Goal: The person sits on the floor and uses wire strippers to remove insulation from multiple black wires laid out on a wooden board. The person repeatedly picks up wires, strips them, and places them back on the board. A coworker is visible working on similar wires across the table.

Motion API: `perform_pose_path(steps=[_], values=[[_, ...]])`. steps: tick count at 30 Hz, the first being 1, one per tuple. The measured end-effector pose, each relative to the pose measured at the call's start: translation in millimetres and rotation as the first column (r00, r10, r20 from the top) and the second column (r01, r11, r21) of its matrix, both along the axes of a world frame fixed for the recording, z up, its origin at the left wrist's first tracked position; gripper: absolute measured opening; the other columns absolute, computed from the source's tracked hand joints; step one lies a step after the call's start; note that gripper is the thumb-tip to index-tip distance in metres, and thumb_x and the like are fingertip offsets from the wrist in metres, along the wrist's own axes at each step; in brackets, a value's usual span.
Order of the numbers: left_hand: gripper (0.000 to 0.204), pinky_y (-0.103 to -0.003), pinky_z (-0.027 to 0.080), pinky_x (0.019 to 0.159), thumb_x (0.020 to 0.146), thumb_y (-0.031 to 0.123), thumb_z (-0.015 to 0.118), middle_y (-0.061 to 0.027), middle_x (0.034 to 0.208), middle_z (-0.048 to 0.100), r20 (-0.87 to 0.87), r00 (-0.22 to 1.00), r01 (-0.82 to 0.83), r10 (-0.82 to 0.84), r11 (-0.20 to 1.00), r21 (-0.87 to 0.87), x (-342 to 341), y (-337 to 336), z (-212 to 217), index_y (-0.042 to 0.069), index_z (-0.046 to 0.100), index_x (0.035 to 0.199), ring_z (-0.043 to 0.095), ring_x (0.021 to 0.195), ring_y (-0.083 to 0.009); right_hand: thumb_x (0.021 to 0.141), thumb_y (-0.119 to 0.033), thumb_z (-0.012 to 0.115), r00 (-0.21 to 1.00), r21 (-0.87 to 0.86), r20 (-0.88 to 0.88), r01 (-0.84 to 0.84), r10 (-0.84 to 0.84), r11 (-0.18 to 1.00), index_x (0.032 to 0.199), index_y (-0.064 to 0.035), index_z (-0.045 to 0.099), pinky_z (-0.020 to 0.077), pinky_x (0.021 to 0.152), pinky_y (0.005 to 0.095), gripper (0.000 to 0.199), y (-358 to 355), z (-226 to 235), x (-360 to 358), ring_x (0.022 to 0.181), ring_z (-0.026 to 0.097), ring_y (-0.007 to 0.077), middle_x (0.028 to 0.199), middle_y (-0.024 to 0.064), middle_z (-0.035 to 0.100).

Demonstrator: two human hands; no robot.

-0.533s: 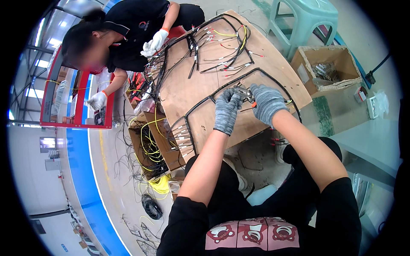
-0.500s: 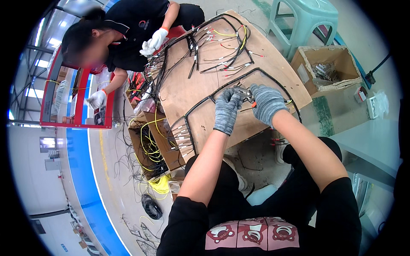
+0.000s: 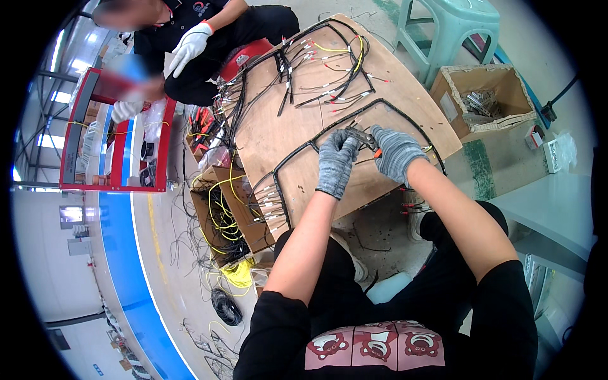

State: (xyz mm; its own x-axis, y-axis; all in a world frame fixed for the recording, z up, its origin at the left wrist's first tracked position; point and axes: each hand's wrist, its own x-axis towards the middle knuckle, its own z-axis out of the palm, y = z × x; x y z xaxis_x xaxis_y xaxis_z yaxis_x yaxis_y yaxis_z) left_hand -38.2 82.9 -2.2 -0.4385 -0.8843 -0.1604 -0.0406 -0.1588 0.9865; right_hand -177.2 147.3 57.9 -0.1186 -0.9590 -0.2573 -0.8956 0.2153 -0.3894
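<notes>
My right hand [image 3: 398, 154], in a grey knitted glove, is closed around pliers [image 3: 362, 137] with an orange-red grip; their metal head reaches toward my left hand. My left hand [image 3: 337, 163], in a matching glove, is closed at the plier head, its fingers pinching something too small to make out, perhaps a wire end. Both hands are over a black-wrapped wire harness [image 3: 296, 153] laid on a wooden board [image 3: 396, 69]. White-tagged wire ends [image 3: 269, 204] fan out at the harness's left branch. A second harness [image 3: 364, 66] with red-tipped ends and a yellow wire lies farther back.
At the far left, a co-worker in white gloves [image 3: 192, 45] sits by a red-framed rack [image 3: 118, 188]. Boxes of wire [image 3: 218, 183] and a black coil [image 3: 225, 307] lie left of the board. Right are a green stool [image 3: 453, 25], a cardboard box [image 3: 459, 120] and a grey table [image 3: 544, 206].
The co-worker has leaned back toward the far left, and their gloved hands have shifted away from the board's edge. My hands stay nearly in place; the pliers have turned slightly.
</notes>
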Motion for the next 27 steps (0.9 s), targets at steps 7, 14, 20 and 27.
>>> perform_pose_path(steps=[7, 14, 20, 27], values=[[0.003, -0.019, 0.038, 0.048, 0.083, 0.005, 0.052, 0.0020, 0.066, 0.050, 0.006, 1.000, -0.009, 0.009, 1.000, -0.007, -1.7, 2.9, 1.7, 0.003, 0.054, 0.083, 0.044, 0.053, -0.0050, 0.072, -0.009, 0.054, 1.000, 0.043, -0.011, 0.030, -0.029, 0.999, 0.094, -0.0015, 0.049, 0.0465, 0.068, 0.0393, 0.023, 0.5, 3.2, -1.2, 0.079, 0.059, 0.0329, 0.081, 0.0180, 0.060], [0.004, -0.019, 0.035, 0.046, 0.084, 0.009, 0.054, 0.0025, 0.063, 0.049, -0.046, 0.999, -0.028, 0.027, 1.000, -0.006, 6.8, -0.9, -4.3, 0.005, 0.054, 0.082, 0.042, 0.051, -0.0053, 0.076, -0.016, 0.053, 0.960, -0.065, 0.280, 0.009, 0.010, 0.998, 0.083, -0.0054, 0.052, 0.0454, 0.063, 0.0379, 0.013, -0.9, -20.6, -10.0, 0.070, 0.058, 0.0293, 0.074, 0.0156, 0.059], [0.004, -0.020, 0.038, 0.049, 0.084, 0.009, 0.055, 0.0012, 0.065, 0.051, 0.033, 0.997, -0.075, 0.074, 0.997, 0.022, 13.7, 3.8, -6.8, 0.006, 0.054, 0.082, 0.044, 0.052, -0.0061, 0.077, -0.014, 0.059, 0.316, 0.024, 0.896, 0.666, -0.311, 0.746, 0.086, -0.0111, 0.050, 0.0425, 0.046, 0.0221, 0.013, -1.1, -6.6, -139.0, 0.054, 0.046, 0.0080, 0.069, -0.0021, 0.048], [0.012, -0.020, 0.042, 0.054, 0.082, 0.003, 0.053, -0.0012, 0.077, 0.057, 0.064, 0.997, -0.040, 0.046, 0.995, -0.089, -5.3, 5.2, -16.0, 0.003, 0.056, 0.094, 0.048, 0.059, -0.0068, 0.077, -0.012, 0.060, 0.293, -0.056, 0.946, 0.562, -0.135, 0.825, 0.093, -0.0069, 0.051, 0.0471, 0.062, 0.0242, 0.019, 10.1, -0.9, -109.7, 0.066, 0.052, 0.0104, 0.078, 0.0017, 0.051]])
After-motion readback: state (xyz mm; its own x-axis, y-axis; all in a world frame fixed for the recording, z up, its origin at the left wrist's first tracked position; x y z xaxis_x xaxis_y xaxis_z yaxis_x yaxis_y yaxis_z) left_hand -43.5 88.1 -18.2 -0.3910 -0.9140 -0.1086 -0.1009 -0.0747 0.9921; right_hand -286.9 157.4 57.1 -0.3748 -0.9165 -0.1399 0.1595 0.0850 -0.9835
